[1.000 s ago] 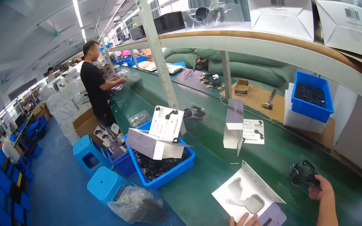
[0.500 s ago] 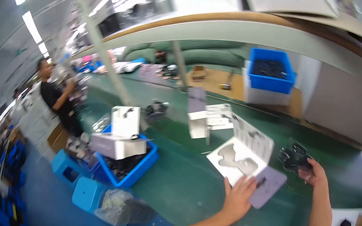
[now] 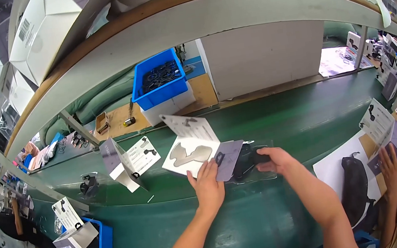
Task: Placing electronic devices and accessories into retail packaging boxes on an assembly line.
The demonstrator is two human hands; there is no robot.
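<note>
green bench [image 3: 148,232], left hand [image 3: 208,183] spread on open white box [image 3: 195,141], right hand [image 3: 275,159] clamped on black part [image 3: 246,165]

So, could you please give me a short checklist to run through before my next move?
1. White cardboard box with purple-grey flap, open: ok, its printed lid stands raised.
2. Shaped cutout in its white insert, unfilled: ok, nothing lies in it.
3. Left hand on the box: ok, at its near edge beside the flap.
4. Right hand at the clear plastic pack with black parts: ok; grip firmness, cannot tell.
5. Pack clear of the flap: not ok, the flap overlaps it in this view.
6. Black parts complete: cannot tell, partly hidden.
</note>
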